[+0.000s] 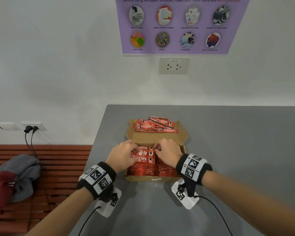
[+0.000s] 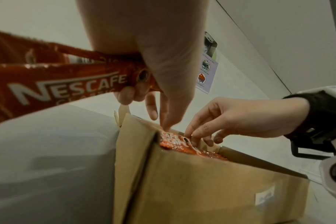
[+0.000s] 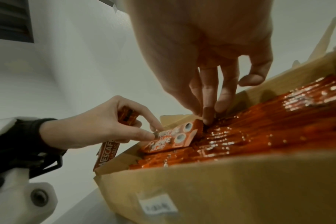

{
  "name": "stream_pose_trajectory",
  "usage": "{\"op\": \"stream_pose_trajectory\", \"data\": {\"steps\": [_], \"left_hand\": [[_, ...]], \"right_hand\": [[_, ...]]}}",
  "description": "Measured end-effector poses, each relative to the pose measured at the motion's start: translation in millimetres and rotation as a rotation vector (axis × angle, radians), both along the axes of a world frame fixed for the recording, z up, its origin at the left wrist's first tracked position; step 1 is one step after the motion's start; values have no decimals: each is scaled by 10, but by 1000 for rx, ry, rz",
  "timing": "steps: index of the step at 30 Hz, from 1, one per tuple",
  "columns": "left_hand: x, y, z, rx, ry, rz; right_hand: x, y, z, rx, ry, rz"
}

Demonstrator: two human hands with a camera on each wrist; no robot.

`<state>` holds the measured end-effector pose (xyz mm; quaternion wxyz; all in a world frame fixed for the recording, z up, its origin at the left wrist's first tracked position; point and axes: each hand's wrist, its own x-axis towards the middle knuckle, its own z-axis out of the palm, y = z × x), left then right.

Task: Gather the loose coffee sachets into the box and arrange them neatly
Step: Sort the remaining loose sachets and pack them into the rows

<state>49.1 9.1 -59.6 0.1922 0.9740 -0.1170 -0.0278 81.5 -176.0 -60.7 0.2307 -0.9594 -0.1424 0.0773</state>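
Both the left hand [image 1: 124, 155] and right hand [image 1: 167, 153] pinch red sachets [image 1: 144, 155] over the open cardboard box [image 1: 184, 149].

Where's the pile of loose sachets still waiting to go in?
In the head view, the loose sachets lie heaped on the box's open lid, beyond both hands, toward the wall.
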Motion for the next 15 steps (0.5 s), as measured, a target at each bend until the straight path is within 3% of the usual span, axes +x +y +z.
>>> {"op": "stream_pose_trajectory", "data": {"steps": [3,7,10,15], "left_hand": [[23,-23,61,-242,-103,104],[151,-159,265,-688,-228,291],[232,-298,390,-1007,-185,287],[233,-370,486,-1394,-57,377]], "right_hand": [[7,-16,59,20,-31,-11],[-108,81,226,373,42,166],[-229,270,257,483,105,302],[-235,315,258,702,182,260]]}}
